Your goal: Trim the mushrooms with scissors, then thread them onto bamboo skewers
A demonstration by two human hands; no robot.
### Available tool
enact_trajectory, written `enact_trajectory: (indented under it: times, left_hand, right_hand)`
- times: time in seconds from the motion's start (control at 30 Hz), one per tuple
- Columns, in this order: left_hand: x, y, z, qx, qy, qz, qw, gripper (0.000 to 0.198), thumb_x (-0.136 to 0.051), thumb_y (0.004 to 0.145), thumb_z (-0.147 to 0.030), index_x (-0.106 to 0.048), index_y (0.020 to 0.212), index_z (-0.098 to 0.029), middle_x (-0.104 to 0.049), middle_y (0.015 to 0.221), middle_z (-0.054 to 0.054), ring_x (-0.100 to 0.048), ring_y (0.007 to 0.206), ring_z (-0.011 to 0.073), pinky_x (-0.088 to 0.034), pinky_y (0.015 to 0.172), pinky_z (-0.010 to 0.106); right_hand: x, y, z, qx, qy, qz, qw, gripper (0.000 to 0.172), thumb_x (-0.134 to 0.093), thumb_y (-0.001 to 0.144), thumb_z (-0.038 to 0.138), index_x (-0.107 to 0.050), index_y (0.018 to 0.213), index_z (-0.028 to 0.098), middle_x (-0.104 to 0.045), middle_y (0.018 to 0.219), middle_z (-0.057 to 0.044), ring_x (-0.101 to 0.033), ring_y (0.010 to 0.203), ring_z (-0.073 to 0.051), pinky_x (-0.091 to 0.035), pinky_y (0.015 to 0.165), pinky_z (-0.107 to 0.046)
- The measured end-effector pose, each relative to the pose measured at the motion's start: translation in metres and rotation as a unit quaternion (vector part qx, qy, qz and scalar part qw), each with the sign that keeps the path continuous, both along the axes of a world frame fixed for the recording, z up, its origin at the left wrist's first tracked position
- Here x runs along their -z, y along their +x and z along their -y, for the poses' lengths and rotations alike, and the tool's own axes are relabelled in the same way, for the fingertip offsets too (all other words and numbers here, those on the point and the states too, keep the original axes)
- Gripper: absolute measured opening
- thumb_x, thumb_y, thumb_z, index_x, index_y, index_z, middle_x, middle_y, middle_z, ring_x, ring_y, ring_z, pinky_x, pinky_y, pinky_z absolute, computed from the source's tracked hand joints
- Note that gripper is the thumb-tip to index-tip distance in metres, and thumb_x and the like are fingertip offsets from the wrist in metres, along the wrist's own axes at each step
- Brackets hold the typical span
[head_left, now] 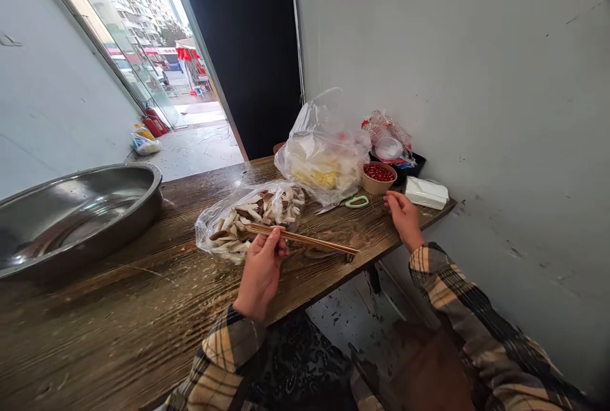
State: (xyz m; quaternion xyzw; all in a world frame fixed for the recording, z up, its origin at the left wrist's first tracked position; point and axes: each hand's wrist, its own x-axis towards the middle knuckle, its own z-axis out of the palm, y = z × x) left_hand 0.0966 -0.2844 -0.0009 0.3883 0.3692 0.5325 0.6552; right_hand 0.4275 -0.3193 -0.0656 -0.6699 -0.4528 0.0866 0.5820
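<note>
The left hand has its fingers clamped on the sticks, nothing yet on their visible part, near the table's front edge, while the mushrooms lie loose in their bag, and whether the right hand, near the right corner, pinches something one cannot tell.

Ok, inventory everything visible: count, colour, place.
Wooden table: one, brown, centre
Steel basin: one, silver, left
Mushrooms: many, brown-white, in clear bag
Plastic bag: one, translucent, behind mushrooms
Scissors: one, green-handled, right of mushrooms
Bowl of red pieces: one, tan, behind scissors
Napkin pack: one, white, right of bowl
Tray: one, black, behind bowl
Fire extinguishers: count unclear, red, background left
Panel: one, black, background
Skewers: several, brown, in left hand
Left hand: one, plaid-sleeved, near mushrooms
Right hand: one, plaid-sleeved, near bowl
</note>
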Motion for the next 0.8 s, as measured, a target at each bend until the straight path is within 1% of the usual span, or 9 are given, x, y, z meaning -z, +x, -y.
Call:
enact_trajectory:
  times: [0.1,0.2,0.27,0.37,0.47,0.53,0.67,0.73,0.8]
  left_hand:
    - [0.004,0.008,0.005,0.001,-0.004,-0.009,1.000,0.032,-0.078,0.065,-0.037,-0.066,0.082,-0.013,-0.054,0.060,-0.004,-0.047,0.052,0.0057,-0.039,0.051,0.018]
    - [0.008,0.015,0.013,0.009,-0.001,-0.012,1.000,0.032,-0.076,0.067,-0.039,-0.066,0.082,-0.013,-0.053,0.060,-0.003,-0.046,0.052,0.0060,-0.038,0.051,0.019]
    - [0.011,0.017,0.016,0.017,0.004,-0.008,1.000,0.032,-0.075,0.068,-0.041,-0.065,0.082,-0.013,-0.053,0.059,-0.003,-0.045,0.051,0.0061,-0.039,0.052,0.020]
    - [0.010,0.005,0.016,0.043,0.033,-0.042,0.998,0.034,-0.071,0.072,-0.043,-0.065,0.088,-0.013,-0.056,0.062,-0.001,-0.046,0.051,0.0073,-0.039,0.052,0.021]
    - [0.003,-0.030,0.004,-0.010,0.096,-0.129,0.987,0.040,-0.067,0.077,-0.040,-0.061,0.107,-0.014,-0.060,0.069,0.001,-0.050,0.054,0.0095,-0.039,0.053,0.022]
    - [0.000,-0.062,-0.012,-0.130,0.152,-0.200,0.959,0.042,-0.063,0.080,-0.039,-0.058,0.115,-0.016,-0.060,0.077,0.002,-0.052,0.063,0.0113,-0.042,0.059,0.023]
    - [0.009,-0.118,-0.048,-0.339,0.185,-0.327,0.862,0.045,-0.063,0.080,-0.035,-0.054,0.120,-0.016,-0.056,0.104,0.008,-0.054,0.092,0.0167,-0.044,0.086,0.031]
    - [0.021,-0.132,-0.061,-0.333,0.136,-0.354,0.863,0.055,-0.065,0.078,-0.037,-0.050,0.125,-0.015,-0.052,0.114,0.012,-0.054,0.098,0.0191,-0.043,0.091,0.035]
    - [0.033,-0.135,-0.069,-0.284,0.115,-0.338,0.890,0.062,-0.068,0.075,-0.040,-0.048,0.128,-0.015,-0.052,0.117,0.013,-0.054,0.102,0.0208,-0.043,0.093,0.037]
  right_hand:
    - [-0.020,-0.051,0.014,-0.142,-0.032,0.053,0.988,0.043,-0.049,0.090,0.046,-0.059,0.121,0.018,-0.069,0.107,-0.012,-0.065,0.094,-0.022,-0.051,0.087,-0.038]
    - [-0.032,-0.105,0.025,-0.315,-0.069,0.181,0.929,0.053,-0.054,0.089,0.041,-0.044,0.138,0.023,-0.062,0.124,-0.010,-0.060,0.109,-0.023,-0.047,0.095,-0.040]
    - [-0.032,-0.130,0.028,-0.349,-0.095,0.229,0.904,0.047,-0.046,0.094,0.037,-0.042,0.139,0.024,-0.061,0.126,-0.011,-0.059,0.112,-0.024,-0.048,0.094,-0.040]
    - [-0.023,-0.142,0.021,-0.359,-0.108,0.233,0.897,0.035,-0.034,0.097,0.032,-0.054,0.124,0.022,-0.065,0.118,-0.010,-0.061,0.108,-0.024,-0.049,0.089,-0.039]
    - [-0.016,-0.132,0.005,-0.323,-0.134,0.151,0.925,0.031,-0.036,0.095,0.036,-0.059,0.107,0.019,-0.068,0.085,-0.007,-0.066,0.076,-0.021,-0.053,0.069,-0.034]
    - [-0.016,-0.124,-0.007,-0.298,-0.160,0.028,0.941,0.028,-0.038,0.094,0.039,-0.056,0.099,0.020,-0.062,0.072,-0.001,-0.059,0.054,-0.015,-0.048,0.050,-0.027]
    - [-0.021,-0.132,-0.027,-0.300,-0.177,-0.260,0.900,0.012,-0.046,0.091,0.033,-0.050,0.094,0.022,-0.063,0.095,-0.004,-0.065,0.061,-0.013,-0.048,0.043,-0.021]
    - [-0.021,-0.147,-0.038,-0.309,-0.178,-0.333,0.873,0.005,-0.050,0.090,0.027,-0.050,0.090,0.022,-0.061,0.102,-0.005,-0.068,0.068,-0.014,-0.056,0.049,-0.024]
    - [-0.019,-0.163,-0.052,-0.313,-0.173,-0.358,0.862,0.003,-0.051,0.089,0.023,-0.050,0.086,0.022,-0.061,0.101,-0.004,-0.068,0.066,-0.013,-0.059,0.054,-0.027]
